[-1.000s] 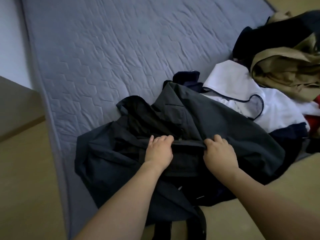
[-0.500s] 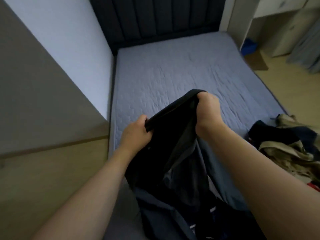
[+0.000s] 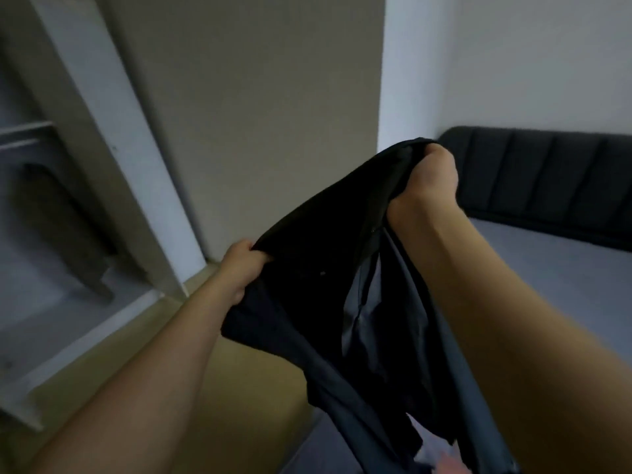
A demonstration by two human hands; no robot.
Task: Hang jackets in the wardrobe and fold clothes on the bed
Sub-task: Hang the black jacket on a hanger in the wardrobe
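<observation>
A dark navy jacket with a black lining hangs in the air between my hands. My left hand grips its upper edge low on the left. My right hand grips the same edge higher up on the right, fingers buried in the cloth. The rest of the jacket drapes down toward the bottom of the view. An open wardrobe stands at the left, with a shelf and a dark garment hanging inside it.
A beige wardrobe side panel fills the middle. The bed with a grey mattress and dark padded headboard lies at the right. Wooden floor shows below my arms.
Both hands have lifted the jacket off the bed and hold it up. My view has swung left from the bed toward the wardrobe.
</observation>
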